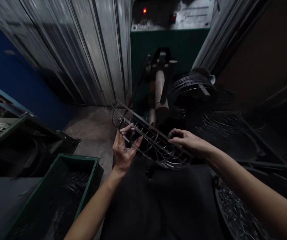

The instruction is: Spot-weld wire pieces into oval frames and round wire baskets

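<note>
A long metal wire frame (155, 140) with curved wires between straight bars lies slantwise above my dark-clothed lap. At its left part, my left hand (125, 150) grips the near bar, with thumb and fingers bent around it. My right hand (183, 140) pinches at the far bar on the right, its fingers curled together. Whether a separate small wire is between those fingertips is too dark to tell. Just beyond the frame stands a machine with a pale cylindrical arm (159, 88).
A green crate (96, 163) with wire pieces stands at the lower left. Wire coils (190, 81) hang right of the machine. A round container (240, 213) of small metal pieces is at the lower right. The machine's panel (193, 16) shows a red light.
</note>
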Demonstrator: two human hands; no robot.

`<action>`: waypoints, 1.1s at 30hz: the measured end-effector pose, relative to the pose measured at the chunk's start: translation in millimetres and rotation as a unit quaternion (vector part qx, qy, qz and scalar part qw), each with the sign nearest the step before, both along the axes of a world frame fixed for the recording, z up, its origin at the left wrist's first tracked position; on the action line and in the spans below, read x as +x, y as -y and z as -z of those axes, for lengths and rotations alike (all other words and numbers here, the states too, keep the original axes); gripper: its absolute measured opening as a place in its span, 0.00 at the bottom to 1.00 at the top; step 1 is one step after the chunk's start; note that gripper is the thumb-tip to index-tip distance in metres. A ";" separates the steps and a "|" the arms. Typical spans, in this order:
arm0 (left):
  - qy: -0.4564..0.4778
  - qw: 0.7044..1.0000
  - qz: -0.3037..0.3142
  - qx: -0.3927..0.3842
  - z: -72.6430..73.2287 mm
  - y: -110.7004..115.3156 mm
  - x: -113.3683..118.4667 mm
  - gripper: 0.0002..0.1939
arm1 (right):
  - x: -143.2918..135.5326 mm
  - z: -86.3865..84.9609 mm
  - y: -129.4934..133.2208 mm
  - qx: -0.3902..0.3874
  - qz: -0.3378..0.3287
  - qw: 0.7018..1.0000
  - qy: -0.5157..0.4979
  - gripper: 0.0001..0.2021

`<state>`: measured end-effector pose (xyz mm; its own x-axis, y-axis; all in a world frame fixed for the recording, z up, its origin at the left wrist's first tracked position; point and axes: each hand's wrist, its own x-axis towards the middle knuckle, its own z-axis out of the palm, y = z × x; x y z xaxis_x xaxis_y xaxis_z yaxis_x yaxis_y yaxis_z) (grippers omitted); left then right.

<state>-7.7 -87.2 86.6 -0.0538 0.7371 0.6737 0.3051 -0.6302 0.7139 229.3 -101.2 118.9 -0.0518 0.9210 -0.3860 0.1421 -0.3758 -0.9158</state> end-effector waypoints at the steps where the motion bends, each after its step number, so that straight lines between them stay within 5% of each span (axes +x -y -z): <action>1: -0.004 1.000 0.002 0.006 -7.6 -2.9 2.9 0.20 | 3.7 -0.1 -1.1 0.004 0.003 1.000 -0.006 0.16; 6: 0.004 1.000 0.003 0.019 -41.3 -14.7 21.4 0.19 | 24.6 0.4 -6.6 0.002 0.038 0.997 -0.066 0.16; 9: 0.013 0.999 0.031 0.016 -47.4 -22.9 33.1 0.18 | 33.1 -6.7 -7.8 -0.004 0.094 0.991 -0.093 0.17; 12: 0.057 0.996 0.057 -0.024 -29.9 -29.5 36.7 0.19 | 29.8 -14.1 -2.0 0.010 0.134 0.986 -0.096 0.18; 17: 0.211 0.969 0.100 -0.079 29.5 -36.5 33.9 0.20 | 1.4 -14.8 24.6 0.107 0.165 0.980 -0.042 0.18; 20: 0.261 0.948 0.141 -0.110 52.2 -37.6 37.1 0.21 | -12.3 -13.4 40.2 0.157 0.176 0.972 0.014 0.17; 26: 0.287 0.934 0.169 -0.130 60.5 -35.2 41.3 0.18 | -22.0 -8.4 53.0 0.173 0.174 0.969 0.043 0.17; 33: 0.214 0.959 0.101 -0.154 62.2 -33.3 43.8 0.14 | -33.2 3.5 60.5 0.166 0.182 0.969 0.023 0.16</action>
<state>36.1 -53.9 24.4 -0.1127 0.9217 0.3711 -0.1634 -0.3855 0.9081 196.1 -161.8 115.4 0.3096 0.9490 -0.0595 0.0983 -0.0942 -0.9907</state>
